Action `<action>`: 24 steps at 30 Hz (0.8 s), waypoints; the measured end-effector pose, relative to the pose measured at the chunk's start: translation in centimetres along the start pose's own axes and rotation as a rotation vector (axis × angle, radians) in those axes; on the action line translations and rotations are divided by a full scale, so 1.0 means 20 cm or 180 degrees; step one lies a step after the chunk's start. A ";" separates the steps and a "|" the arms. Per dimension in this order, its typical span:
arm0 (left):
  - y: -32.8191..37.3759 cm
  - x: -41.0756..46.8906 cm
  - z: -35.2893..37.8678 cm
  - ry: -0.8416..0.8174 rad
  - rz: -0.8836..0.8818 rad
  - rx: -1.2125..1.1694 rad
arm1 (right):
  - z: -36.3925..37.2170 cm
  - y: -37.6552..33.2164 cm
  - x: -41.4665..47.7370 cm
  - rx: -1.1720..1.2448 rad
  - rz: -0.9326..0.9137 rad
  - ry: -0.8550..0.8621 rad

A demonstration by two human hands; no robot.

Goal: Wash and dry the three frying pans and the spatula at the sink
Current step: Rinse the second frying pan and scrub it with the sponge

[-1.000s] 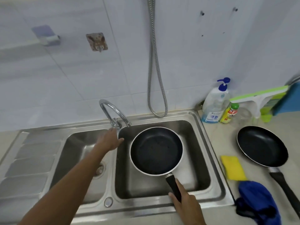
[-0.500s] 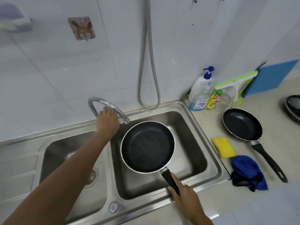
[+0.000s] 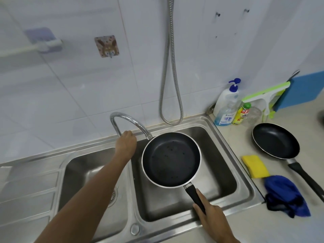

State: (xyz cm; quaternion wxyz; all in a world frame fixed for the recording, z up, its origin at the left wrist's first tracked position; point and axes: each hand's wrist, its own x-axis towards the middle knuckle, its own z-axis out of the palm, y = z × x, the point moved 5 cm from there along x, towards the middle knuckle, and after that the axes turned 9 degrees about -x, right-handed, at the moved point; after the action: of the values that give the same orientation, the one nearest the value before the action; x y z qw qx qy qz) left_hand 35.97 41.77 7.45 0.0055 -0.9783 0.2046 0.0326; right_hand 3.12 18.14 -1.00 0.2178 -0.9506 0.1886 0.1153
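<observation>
1. Broadly, a stainless-steel double-bowl sink [image 3: 217, 155] fills the middle, with a curved chrome tap [image 3: 129, 120] rising at its back rim.
2. A black non-stick frying pan with a silver rim [image 3: 171, 159] is held over the right bowl, its far edge just beside the spout.
3. A second black frying pan [image 3: 275, 140] lies on the beige counter [image 3: 263, 230] to the right.
4. The left hand [image 3: 125, 142] sits at the tap's foot, knuckles bent; whether it grips cannot be told.
5. The right hand [image 3: 210, 216] is wrapped round the first pan's black handle.
6. A crumpled blue cloth [image 3: 285, 195] lies just beside a yellow sponge [image 3: 255, 165].
</observation>
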 end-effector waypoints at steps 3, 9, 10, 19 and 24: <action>-0.01 -0.04 0.03 0.0029 0.0007 -0.0001 | 0.00 -0.02 0.00 0.0152 0.0033 0.0010; -0.01 -0.09 0.05 0.0100 0.0016 -0.0105 | -0.02 -0.07 0.02 0.0199 0.0018 0.0049; -0.02 -0.09 0.05 0.0108 0.0035 -0.0100 | -0.02 -0.08 0.03 0.0212 -0.0008 0.0057; -0.03 -0.10 0.09 0.0012 0.0024 -0.0020 | 0.02 -0.12 0.04 0.0254 -0.0079 0.0038; -0.05 -0.15 0.13 0.0043 -0.0116 -0.0322 | 0.03 -0.15 0.05 0.0258 -0.0055 -0.0035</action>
State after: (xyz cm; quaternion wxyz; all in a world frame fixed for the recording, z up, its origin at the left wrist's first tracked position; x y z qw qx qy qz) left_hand 33.45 43.94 4.97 -0.0448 -0.9811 0.1849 0.0362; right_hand 5.17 20.55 -0.70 0.2581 -0.9420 0.1837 0.1109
